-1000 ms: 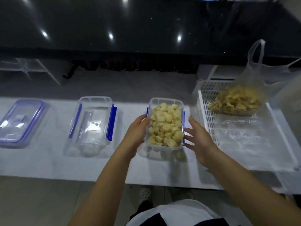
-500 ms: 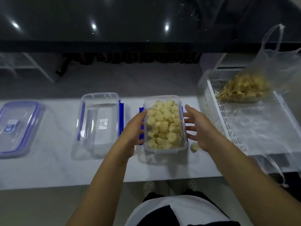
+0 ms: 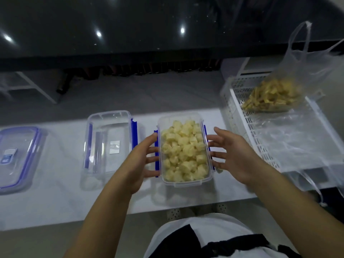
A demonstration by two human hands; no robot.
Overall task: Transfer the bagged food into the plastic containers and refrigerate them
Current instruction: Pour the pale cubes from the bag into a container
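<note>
White worktop [image 3: 55, 205] runs left to right under a dark glossy wall, and the filled container [image 3: 184, 149], heaped with pale food chunks, sits near the middle of it, close to the front edge. Just left of it stands an empty container [image 3: 109, 138] with blue clips, and at the far left edge lies a lid [image 3: 16, 155]. On the right end a white perforated basket [image 3: 240, 127] carries the bag [image 3: 275, 97] of yellowish strips, not yet emptied, on a sheet of loose plastic. The main risk, as I judge it, is the heap: the chunks rise to the rim, so a tilt or a jerk while lifting or lidding could spill pieces onto the worktop, and one stray piece seems already to lie by the container's right near corner. The blue side clips hang outward, and a finger could catch one and skew the box. The lid is well apart on the far left, so a long reach would leave the box unsteadied. The left hand [image 3: 139, 164] flanks the left wall, fingers straight and spread, tips at the blue clip; the right hand [image 3: 234, 155] mirrors it on the right side, fingers splayed toward the wall. Both hands are wide and grip nothing; whether the fingertips actually touch the plastic I cannot tell.
</note>
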